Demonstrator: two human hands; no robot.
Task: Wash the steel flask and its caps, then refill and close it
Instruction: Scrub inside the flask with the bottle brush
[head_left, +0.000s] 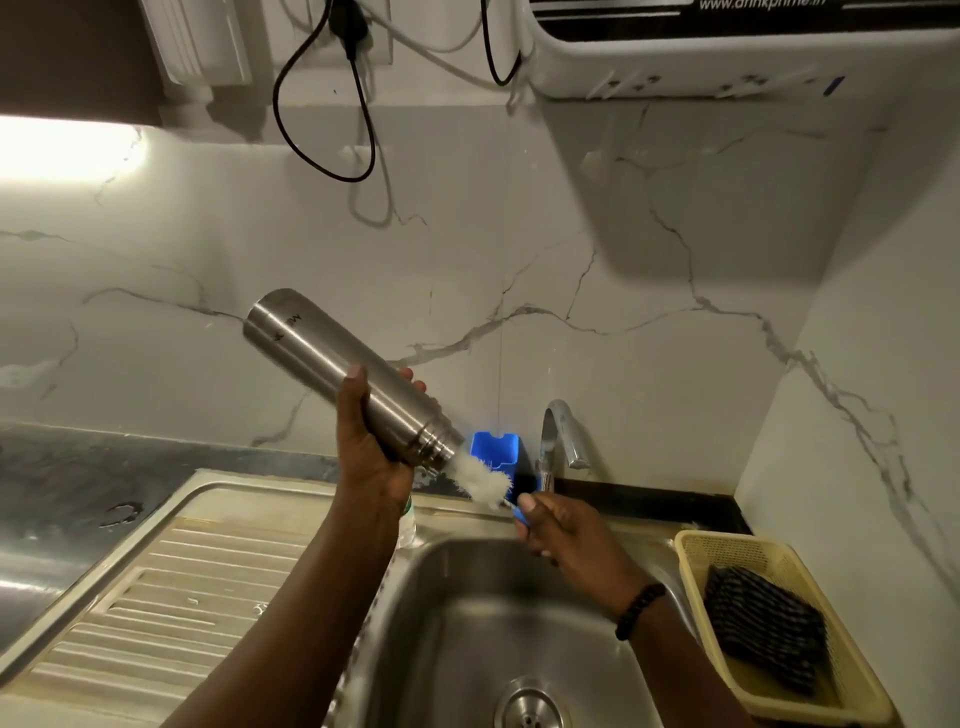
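Head view: I saw left hand (371, 447) wrapped round steel flask (332, 364) at frame centre, flask tilted, mouth down-right above sink (467, 597). Right hand (558, 530) pinched blue handle of bottle brush (483, 480), white bristles at flask mouth; how deep bristles went I could not tell. Flask lettering inverted, unreadable. Top right, white appliance (727, 57) cut off, print partly read "drinkprime.in". Caps not made out. Dark cloth lay in yellow basket (852, 691), lower right.

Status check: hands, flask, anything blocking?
Left hand grips flask, mouth tilted down over sink. Right hand holds bottle brush at the mouth. Nothing blocking.
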